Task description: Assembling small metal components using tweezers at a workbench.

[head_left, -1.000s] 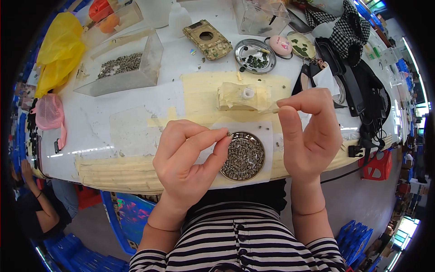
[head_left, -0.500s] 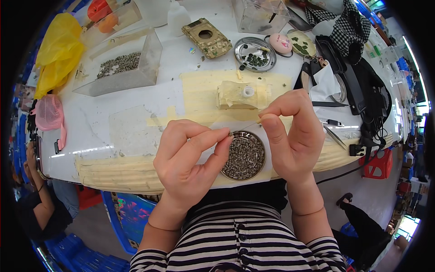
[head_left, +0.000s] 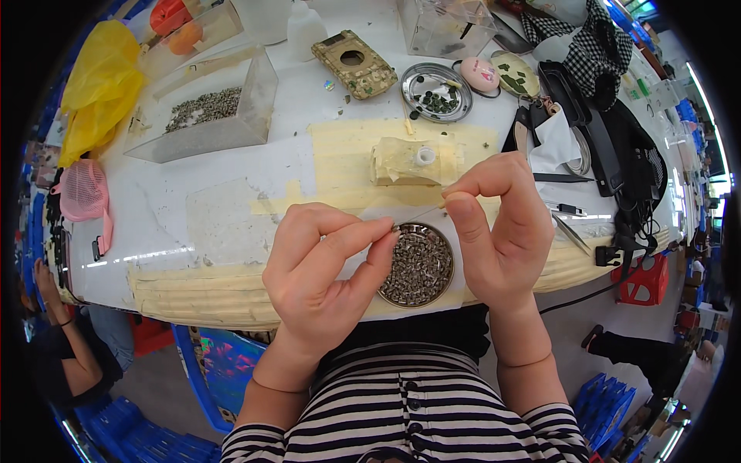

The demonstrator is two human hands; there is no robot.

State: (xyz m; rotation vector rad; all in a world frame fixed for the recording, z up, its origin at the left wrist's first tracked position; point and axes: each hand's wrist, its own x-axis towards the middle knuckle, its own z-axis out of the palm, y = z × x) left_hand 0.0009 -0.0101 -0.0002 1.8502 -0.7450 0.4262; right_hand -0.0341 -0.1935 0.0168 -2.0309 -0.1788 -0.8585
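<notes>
My left hand (head_left: 328, 266) pinches a tiny greyish piece (head_left: 396, 228) between thumb and forefinger; its exact kind is too small to tell. Opposite it, my right hand (head_left: 502, 231) holds a thin needle-like tool (head_left: 431, 211) between thumb and forefinger. The tool's fine tip points left toward the tiny piece; whether they touch, I cannot tell. Just below the fingertips, a round metal dish (head_left: 451, 279) holds many small grey cylindrical pieces (head_left: 417, 270). Beyond my hands stands a tape-wrapped block (head_left: 390, 163) with a white ring-shaped part (head_left: 424, 156) on top.
A clear bin (head_left: 212, 143) with more small pieces stands far left, near a yellow bag (head_left: 96, 85). Farther back lie a camouflage model body (head_left: 374, 77) and a metal dish of green bits (head_left: 405, 81). Tweezers (head_left: 571, 233) and black straps (head_left: 606, 154) lie right.
My hands keep almost the same pose and place. At the right edge, another person's legs have shifted; at the left, another person's hands have moved slightly.
</notes>
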